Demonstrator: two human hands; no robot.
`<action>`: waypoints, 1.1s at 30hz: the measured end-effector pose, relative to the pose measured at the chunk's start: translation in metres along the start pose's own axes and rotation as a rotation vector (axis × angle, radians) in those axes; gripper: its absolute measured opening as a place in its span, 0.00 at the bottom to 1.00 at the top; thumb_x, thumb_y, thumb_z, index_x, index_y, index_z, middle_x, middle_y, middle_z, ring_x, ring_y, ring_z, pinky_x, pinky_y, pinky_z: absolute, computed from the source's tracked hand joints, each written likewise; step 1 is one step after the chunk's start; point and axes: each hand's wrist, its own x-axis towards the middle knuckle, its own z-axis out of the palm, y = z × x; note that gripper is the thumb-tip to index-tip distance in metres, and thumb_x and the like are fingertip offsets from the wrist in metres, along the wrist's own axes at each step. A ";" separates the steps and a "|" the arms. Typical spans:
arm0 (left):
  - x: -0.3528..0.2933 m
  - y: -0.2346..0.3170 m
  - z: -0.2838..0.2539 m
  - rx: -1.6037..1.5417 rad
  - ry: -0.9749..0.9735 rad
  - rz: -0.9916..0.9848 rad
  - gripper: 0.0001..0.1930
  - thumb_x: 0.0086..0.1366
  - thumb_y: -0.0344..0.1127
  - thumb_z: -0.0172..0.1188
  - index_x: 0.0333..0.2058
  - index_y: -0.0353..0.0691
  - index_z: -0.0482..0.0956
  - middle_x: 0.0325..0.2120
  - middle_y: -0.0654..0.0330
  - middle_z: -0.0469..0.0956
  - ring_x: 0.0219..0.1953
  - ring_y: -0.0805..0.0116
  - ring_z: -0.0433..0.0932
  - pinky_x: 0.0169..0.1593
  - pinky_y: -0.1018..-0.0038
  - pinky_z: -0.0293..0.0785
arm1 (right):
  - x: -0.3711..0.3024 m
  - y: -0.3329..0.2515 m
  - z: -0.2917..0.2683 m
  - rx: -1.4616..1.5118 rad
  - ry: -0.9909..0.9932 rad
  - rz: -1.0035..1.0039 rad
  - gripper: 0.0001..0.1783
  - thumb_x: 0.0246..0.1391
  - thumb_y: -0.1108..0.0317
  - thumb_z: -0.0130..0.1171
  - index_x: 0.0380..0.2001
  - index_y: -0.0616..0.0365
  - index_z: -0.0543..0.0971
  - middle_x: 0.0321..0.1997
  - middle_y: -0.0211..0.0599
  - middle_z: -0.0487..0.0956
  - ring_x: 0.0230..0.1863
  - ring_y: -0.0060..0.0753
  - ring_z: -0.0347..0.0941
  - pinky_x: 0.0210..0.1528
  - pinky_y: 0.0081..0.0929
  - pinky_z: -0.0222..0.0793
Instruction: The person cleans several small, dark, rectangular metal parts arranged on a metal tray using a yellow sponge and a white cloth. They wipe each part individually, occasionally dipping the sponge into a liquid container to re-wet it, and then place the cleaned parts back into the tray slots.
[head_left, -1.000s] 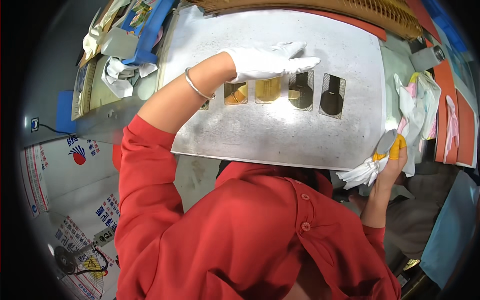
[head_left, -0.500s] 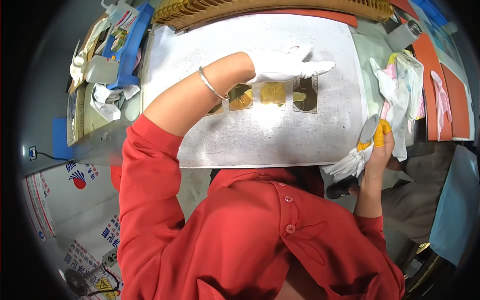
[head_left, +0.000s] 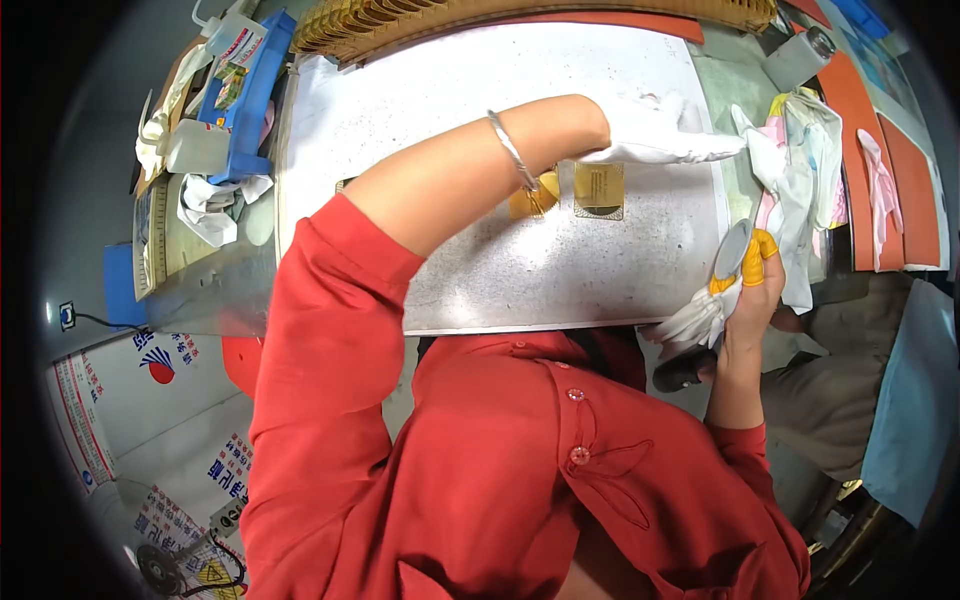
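My left hand [head_left: 665,132], in a white glove, reaches across the white work sheet [head_left: 470,285]. Its fingers are stretched out toward the right edge, and anything under the palm is hidden. Just below the wrist lies a square gold plate [head_left: 600,186] with a dark rounded edge showing beneath. Beside it is a rounded gold piece [head_left: 538,198], partly covered by my forearm. At the lower right, my right hand [head_left: 757,290], with yellow finger cots, is closed on a grey oval disc [head_left: 733,250]. White glove fingers [head_left: 698,318] hang from the same hand.
A long brown ribbed rack [head_left: 450,28] runs along the back. On the left stands a blue tray [head_left: 250,120] near crumpled white cloth [head_left: 215,208]. On the right are rumpled gloves and cloths [head_left: 800,180], a bottle [head_left: 798,62] and orange mats [head_left: 865,170].
My left hand and forearm have moved right across the sheet. The rightmost dark plate no longer shows separately, and the gold pieces appear farther right. My right hand is nearly unmoved.
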 end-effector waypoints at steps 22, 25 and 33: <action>-0.148 -0.022 0.084 -0.249 0.315 -0.045 0.41 0.39 0.53 0.69 0.48 0.31 0.66 0.34 0.49 0.76 0.31 0.66 0.77 0.37 0.72 0.73 | -0.022 -0.043 0.076 0.512 -0.444 0.505 0.11 0.59 0.64 0.46 0.40 0.58 0.71 0.30 0.34 0.75 0.24 0.25 0.73 0.22 0.19 0.70; -0.173 -0.031 0.055 -0.190 0.646 0.077 0.54 0.33 0.55 0.72 0.55 0.30 0.57 0.39 0.43 0.73 0.35 0.55 0.77 0.40 0.69 0.73 | -0.010 -0.037 0.109 0.498 -0.738 0.491 0.11 0.58 0.64 0.47 0.39 0.59 0.71 0.31 0.33 0.75 0.26 0.23 0.73 0.24 0.19 0.71; -0.212 -0.101 0.011 -0.020 1.091 0.142 0.35 0.38 0.50 0.71 0.40 0.35 0.66 0.26 0.51 0.72 0.27 0.52 0.75 0.31 0.66 0.72 | -0.003 -0.082 0.259 -0.439 -1.136 -0.215 0.08 0.58 0.68 0.45 0.33 0.59 0.73 0.18 0.29 0.71 0.21 0.21 0.68 0.25 0.20 0.63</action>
